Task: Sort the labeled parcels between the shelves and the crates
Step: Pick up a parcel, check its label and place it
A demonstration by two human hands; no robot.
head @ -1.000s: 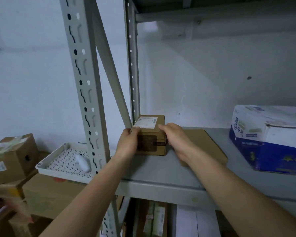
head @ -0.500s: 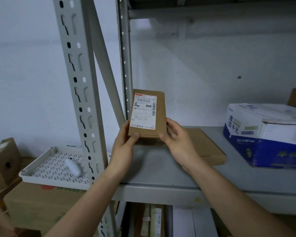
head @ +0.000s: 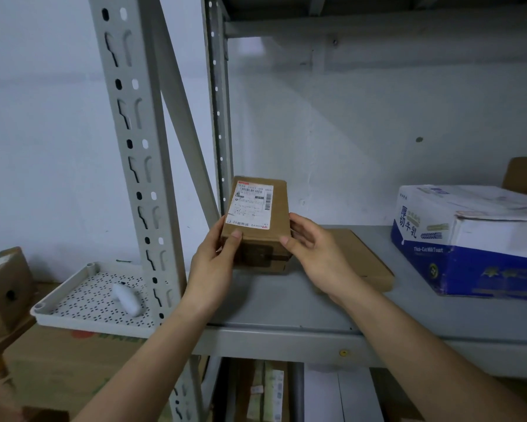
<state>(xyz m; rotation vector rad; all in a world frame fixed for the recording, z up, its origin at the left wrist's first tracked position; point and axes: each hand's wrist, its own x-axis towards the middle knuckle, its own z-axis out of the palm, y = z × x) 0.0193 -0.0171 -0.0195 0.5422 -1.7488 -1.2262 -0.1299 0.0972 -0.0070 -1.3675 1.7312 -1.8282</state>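
Here, the left hand [head: 212,271] and right hand [head: 315,254] are holding a small brown parcel [head: 266,239] by its lower corners, each grip wrapping it, label tilting upward, at the shelf's [head: 286,306] left edge, beside a flat cardboard box [head: 370,264] lying there.

A storeroom: grey slotted metal shelving [head: 140,166], stacked cardboard cartons [head: 58,367], bare painted wall [head: 362,123]
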